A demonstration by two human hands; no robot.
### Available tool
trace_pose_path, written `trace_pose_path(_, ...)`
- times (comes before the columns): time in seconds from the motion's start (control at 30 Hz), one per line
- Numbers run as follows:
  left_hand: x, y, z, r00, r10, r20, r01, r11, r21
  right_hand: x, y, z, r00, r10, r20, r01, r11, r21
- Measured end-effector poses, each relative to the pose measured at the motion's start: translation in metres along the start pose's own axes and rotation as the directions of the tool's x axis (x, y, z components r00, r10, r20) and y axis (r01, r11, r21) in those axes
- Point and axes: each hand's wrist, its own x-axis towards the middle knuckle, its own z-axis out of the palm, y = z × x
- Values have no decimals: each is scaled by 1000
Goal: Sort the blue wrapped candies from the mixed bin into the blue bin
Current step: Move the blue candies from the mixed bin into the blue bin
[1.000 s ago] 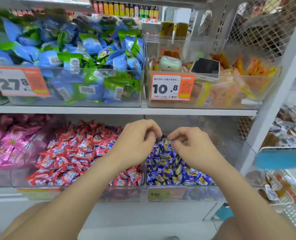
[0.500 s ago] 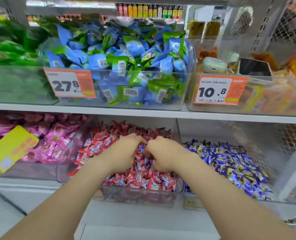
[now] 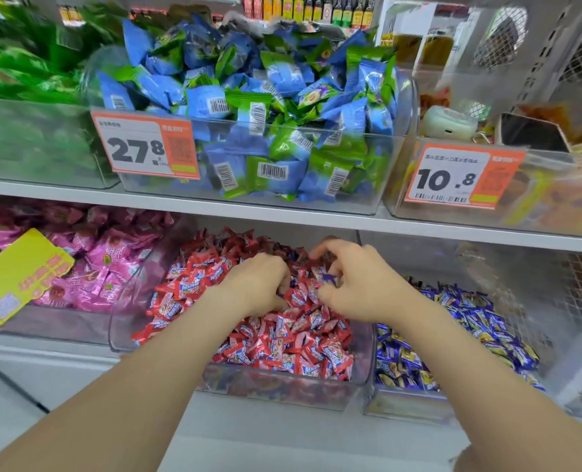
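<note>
Both our hands are down in the mixed bin (image 3: 276, 391). Our right hand (image 3: 361, 284) has its curled fingers pinching a blue wrapped candy (image 3: 329, 278) (so it looks), and the blue bin (image 3: 402, 407) lies just right of them. Our left hand (image 3: 255, 284) burrows with curled fingers; we cannot tell if it grips anything.

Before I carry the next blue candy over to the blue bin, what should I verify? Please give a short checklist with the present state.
1. Blue candy at the fingers of the right hand: ok.
2. Grip on it secure: cannot tell.
3. No red candies caught along: cannot tell.
4. Blue bin open, directly right of the mixed bin: ok.
5. Left hand out of the path: ok.
</note>
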Motion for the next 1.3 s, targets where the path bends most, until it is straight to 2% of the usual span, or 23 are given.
trace_pose_path(0.07, -1, -2, -2, 1000, -26, 12, 26, 999, -37, 2, 1, 3, 1000, 1, -21, -1, 1000, -14)
trace_pose_path(0.13, -4, -7, -6, 999, -37, -35, 34, 996, -82, 6, 1, 10, 998, -5, -61, 1, 998, -58)
trace_pose_path(0.23, -10, -21, -13, 993, -51, -111, 29, 981, -189, 13, -6, 24, 998, 1, -61, -19, 958, -285)
trace_pose_path(0.3, -14, -25, -15, 997, -13, -72, -6, 968, -252, 17, -19, 30, 998, 47, -30, -54, 931, -362)
trace_pose_path(0.4, -17, -20, -15, 998, 54, -15, -56, 969, -242, 28, -27, 45, 997, 78, 9, -67, 897, -437)
trace_pose_path(0.5, -13, -14, -17, 996, 29, -80, -49, 963, -266, 35, -24, 54, 968, 167, 186, -99, 939, -331)
trace_pose_path(0.57, -7, -16, -17, 989, 20, -147, -55, 970, -237, 31, -25, 52, 935, 141, 326, -54, 964, -261)
trace_pose_path(0.63, 2, -23, -15, 985, 11, -173, -38, 987, -156, 21, -30, 46, 910, 94, 403, -4, 976, -219)
trace_pose_path(0.77, 6, -25, -15, 999, 23, 24, -23, 1000, -13, -6, -43, 30, 856, 3, 517, 125, 969, -214)
trace_pose_path(0.83, 5, -23, -16, 997, 20, 81, -25, 998, 61, -16, -44, 22, 838, -7, 545, 130, 974, -188)
trace_pose_path(0.9, 4, -20, -17, 998, -6, 56, -1, 992, 130, -20, -44, 18, 871, -5, 492, 73, 990, -120)
trace_pose_path(0.97, 5, -17, -19, 999, -50, -5, 50, 981, 186, -18, -40, 19, 943, 20, 331, 9, 996, -84)
trace_pose_path(1.03, 7, -14, -19, 994, -57, -97, 80, 964, 254, -10, -32, 22, 991, 52, 123, -25, 977, -213)
trace_pose_path(1.1, 11, -12, -18, 984, -11, -176, 51, 973, 227, 4, -21, 25, 997, 71, -42, -80, 953, -292)
trace_pose_path(1.2, 17, -12, -12, 996, 32, -87, -24, 995, 93, 24, -10, 26, 996, 77, -50, -90, 928, -362)
trace_pose_path(1.3, 22, -11, -3, 1000, 21, -12, -19, 991, 134, 38, -5, 28, 989, 118, 86, -56, 852, -520)
